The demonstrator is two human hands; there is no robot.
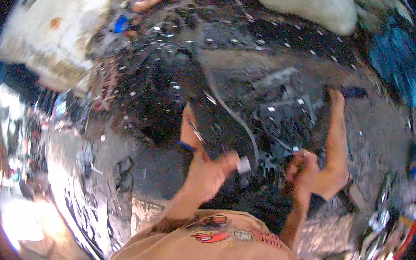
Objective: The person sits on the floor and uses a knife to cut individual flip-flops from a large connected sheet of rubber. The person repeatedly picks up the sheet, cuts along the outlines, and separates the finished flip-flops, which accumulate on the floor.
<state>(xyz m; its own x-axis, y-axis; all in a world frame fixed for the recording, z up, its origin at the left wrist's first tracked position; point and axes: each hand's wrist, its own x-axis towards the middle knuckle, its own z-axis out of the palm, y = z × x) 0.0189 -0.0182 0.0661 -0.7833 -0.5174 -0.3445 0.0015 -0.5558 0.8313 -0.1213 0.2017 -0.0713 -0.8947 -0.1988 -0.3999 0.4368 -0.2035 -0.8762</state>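
Low in front of my shirt, my left hand reaches rightward, its fingers drawn together and blurred. At its fingertips is a small white square piece, seemingly pinched. Beyond this hand spreads a dark area edged by a pale curved line; whether it is a sheet or a bag, I cannot tell. My right hand is curled in front of my right knee. Motion smears its fingers, and what they may hold does not show. Between the hands lies a heap of black pieces with small white squares among them.
My bare legs are bent on either side, the right foot in a dark sandal. More black pieces and white squares spread ahead. A pale sack lies far right, near a blue bag. A stained pale slab is far left.
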